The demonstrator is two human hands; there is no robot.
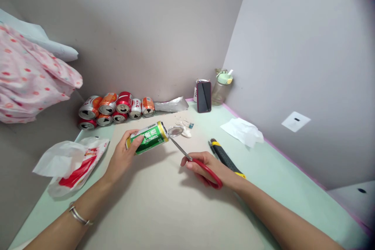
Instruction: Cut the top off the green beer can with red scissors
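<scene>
My left hand (126, 149) is wrapped round the bottom end of a green and gold beer can (150, 138), which lies sideways in the air with its top end to the right. My right hand (205, 166) holds scissors with red handles (211, 172). The blades (180, 147) reach up to the can's top rim and seem to touch it; whether they are parted I cannot tell. At that rim a round metal lid (175, 131) stands out, and whether it is still joined to the can is unclear. A crumpled white tissue (186, 131) lies behind it.
Drink cans (124, 102) are stacked along the back wall, beside a cut metal sheet (172, 105). A phone (204, 97) and a bottle (222, 88) stand in the corner. A utility knife (227, 159) and white paper (243, 131) lie right; a plastic bag (77, 168) lies left.
</scene>
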